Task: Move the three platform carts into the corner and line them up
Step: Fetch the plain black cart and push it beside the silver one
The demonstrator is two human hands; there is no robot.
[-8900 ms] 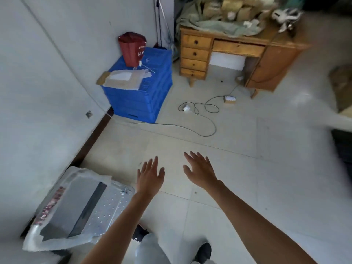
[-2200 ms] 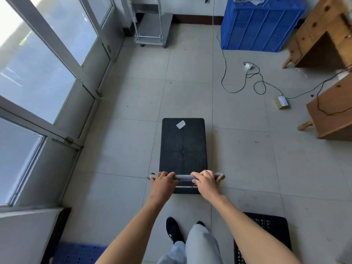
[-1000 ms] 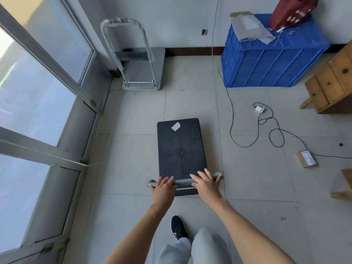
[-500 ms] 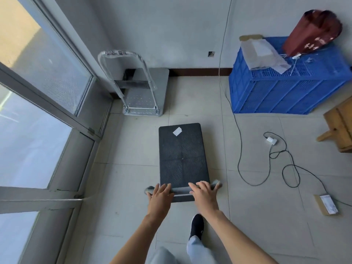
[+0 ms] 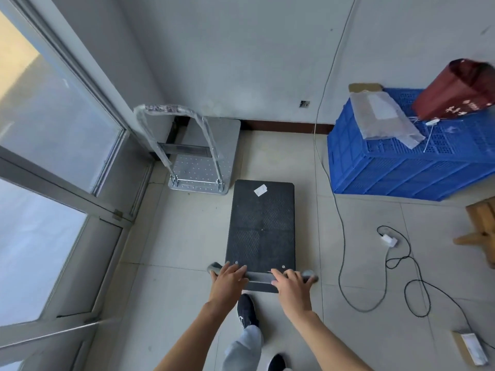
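A black platform cart (image 5: 262, 226) with a white sticker stands on the tiled floor right in front of me. Its grey handle bar (image 5: 259, 276) runs across the near end. My left hand (image 5: 227, 280) and my right hand (image 5: 292, 287) both rest on that bar, fingers curled over it. A silver platform cart (image 5: 206, 153), its upright handle wrapped in clear plastic, sits in the corner against the back wall, just ahead and left of the black cart's front edge. No third cart is in view.
A glass door and window frame (image 5: 67, 162) line the left side. A blue crate stack (image 5: 407, 167) with a red bag (image 5: 455, 89) stands at the right wall. A black cable (image 5: 345, 253) with a charger loops over the floor to the right. A wooden leg (image 5: 479, 231) shows at far right.
Holding the handle, I have pushed the black cart forward towards the corner. Its front edge now nearly reaches the silver cart, and the wall and crates appear closer.
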